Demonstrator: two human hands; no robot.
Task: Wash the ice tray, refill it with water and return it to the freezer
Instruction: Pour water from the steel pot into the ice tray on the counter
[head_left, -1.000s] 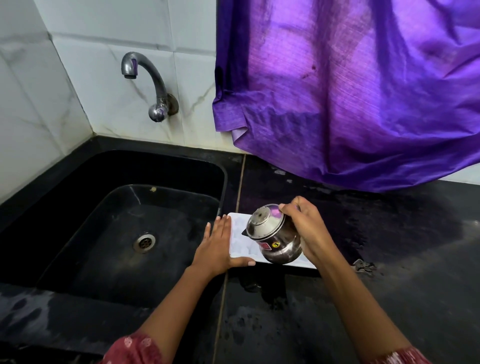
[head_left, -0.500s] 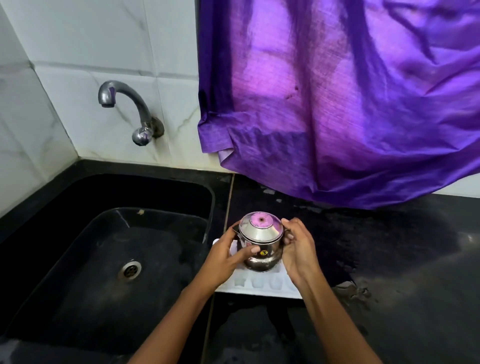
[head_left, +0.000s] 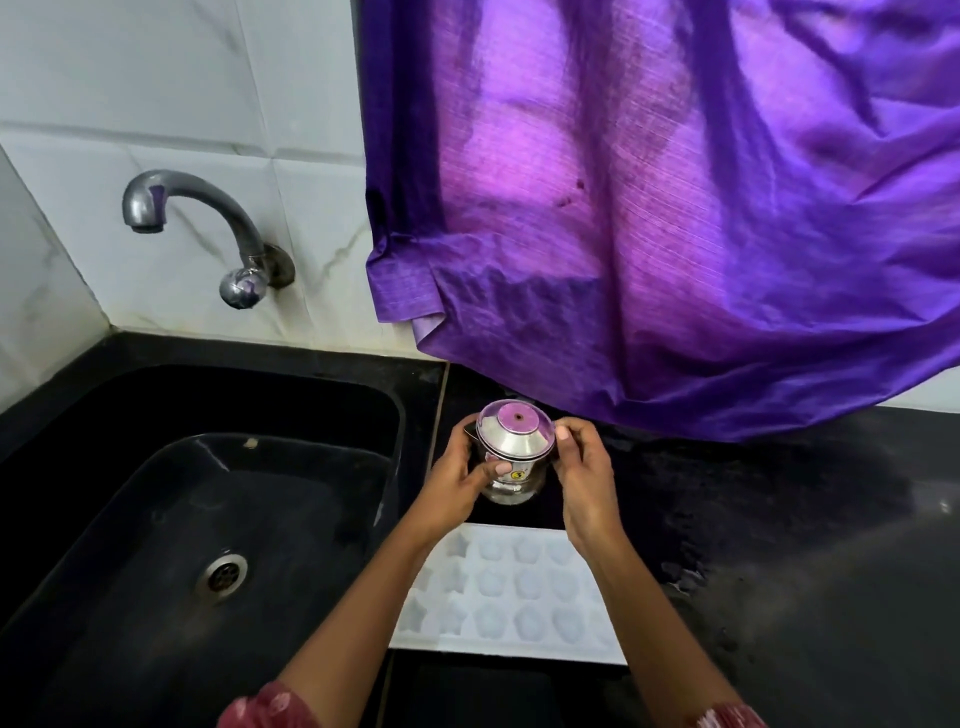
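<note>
A white ice tray (head_left: 524, 592) with star and flower shaped cells lies on the black counter just right of the sink, partly under my forearms. Beyond its far edge, a small lidded steel pot (head_left: 511, 452) is upright between both hands. My left hand (head_left: 457, 480) grips its left side with the thumb across the front. My right hand (head_left: 582, 467) holds its right side, fingertips at the lid's rim.
A black sink (head_left: 171, 499) with a steel drain (head_left: 222, 570) lies at the left, under a curved steel tap (head_left: 208, 228) on the tiled wall. A purple curtain (head_left: 649, 218) hangs low over the wet black counter (head_left: 779, 545).
The pot went from tilted over the tray in my right hand to upright beyond the tray's far edge. My left hand left the tray and took hold of the pot.
</note>
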